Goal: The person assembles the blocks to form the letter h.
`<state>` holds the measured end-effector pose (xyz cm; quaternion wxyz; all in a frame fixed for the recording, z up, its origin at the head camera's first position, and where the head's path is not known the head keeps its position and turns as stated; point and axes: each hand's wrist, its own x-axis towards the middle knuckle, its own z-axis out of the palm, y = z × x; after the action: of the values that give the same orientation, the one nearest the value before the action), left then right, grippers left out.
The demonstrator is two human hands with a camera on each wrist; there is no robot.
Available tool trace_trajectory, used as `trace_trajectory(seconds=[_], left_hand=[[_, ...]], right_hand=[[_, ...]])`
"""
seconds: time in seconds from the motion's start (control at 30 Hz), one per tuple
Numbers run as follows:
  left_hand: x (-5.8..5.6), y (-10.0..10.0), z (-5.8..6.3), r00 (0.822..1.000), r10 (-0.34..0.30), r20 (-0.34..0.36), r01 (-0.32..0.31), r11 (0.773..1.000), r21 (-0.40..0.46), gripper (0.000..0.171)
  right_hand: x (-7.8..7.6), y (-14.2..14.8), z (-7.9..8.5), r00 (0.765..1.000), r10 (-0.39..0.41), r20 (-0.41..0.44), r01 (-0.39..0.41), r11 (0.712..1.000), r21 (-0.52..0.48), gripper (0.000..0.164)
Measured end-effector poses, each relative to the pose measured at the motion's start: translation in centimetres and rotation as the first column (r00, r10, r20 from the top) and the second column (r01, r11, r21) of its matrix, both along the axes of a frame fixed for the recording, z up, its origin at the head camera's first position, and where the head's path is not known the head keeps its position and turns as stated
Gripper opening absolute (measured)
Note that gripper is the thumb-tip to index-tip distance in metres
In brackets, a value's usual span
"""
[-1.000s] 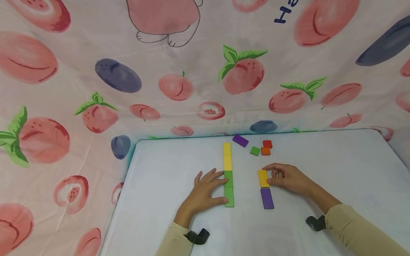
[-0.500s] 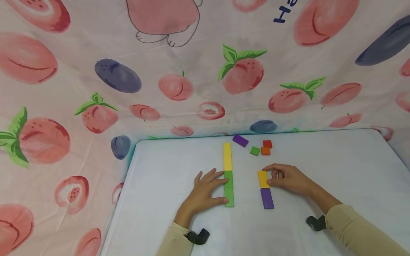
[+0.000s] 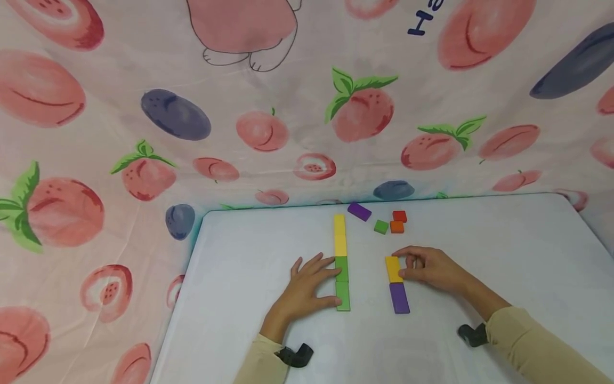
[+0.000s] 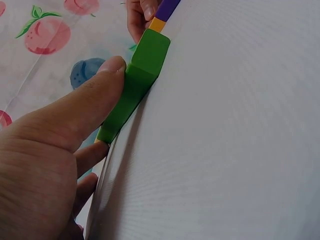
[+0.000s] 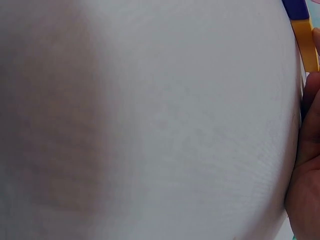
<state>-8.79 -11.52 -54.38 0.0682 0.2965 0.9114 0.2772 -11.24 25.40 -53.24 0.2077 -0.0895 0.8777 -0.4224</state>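
In the head view, a straight column has two light yellow blocks (image 3: 340,234) at the far end and two green blocks (image 3: 342,290) at the near end. My left hand (image 3: 301,290) lies along its left side with fingers spread, the thumb on the nearer green block and fingertips at the farther one. To the right, my right hand (image 3: 434,270) pinches a deep yellow block (image 3: 393,270) between thumb and index finger. That block stands end to end with a purple block (image 3: 400,298) on its near side. The left wrist view shows the thumb against a green block (image 4: 150,52).
At the back of the white table (image 3: 503,245) lie another purple block (image 3: 360,212), a small green block (image 3: 381,226), a red block (image 3: 400,216) and an orange block (image 3: 397,227). Behind them rises a fruit-patterned cloth (image 3: 288,80).
The deep yellow block has slid very slightly toward the near purple block, with my right hand on it. My left hand and the column stay in place.
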Motion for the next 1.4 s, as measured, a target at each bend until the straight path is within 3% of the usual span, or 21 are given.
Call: trace_trajectory(seconds=[0.3,0.6,0.9,1.4], left_hand=[[0.00,-0.01,0.13,1.000,0.002,0.011,-0.002,1.000,0.003,0.068],[-0.12,-0.08,0.03,1.000,0.003,0.009,-0.003,1.000,-0.007,0.068],[-0.11,-0.05,-0.21,1.000,0.004,0.012,-0.004,1.000,-0.010,0.068],[-0.09,-0.02,-0.04,1.000,0.002,0.019,-0.002,1.000,-0.009,0.068]], right_hand=[[0.07,-0.14,0.08,1.000,0.003,-0.010,-0.003,1.000,-0.010,0.045],[0.68,-0.31,0.04,0.995,0.078,-0.069,-0.075,0.996,0.037,0.069],[0.94,-0.31,-0.30,0.984,0.104,-0.144,-0.096,0.994,0.058,0.065],[0.92,-0.27,-0.25,0.986,0.103,-0.128,-0.096,0.994,0.056,0.065]])
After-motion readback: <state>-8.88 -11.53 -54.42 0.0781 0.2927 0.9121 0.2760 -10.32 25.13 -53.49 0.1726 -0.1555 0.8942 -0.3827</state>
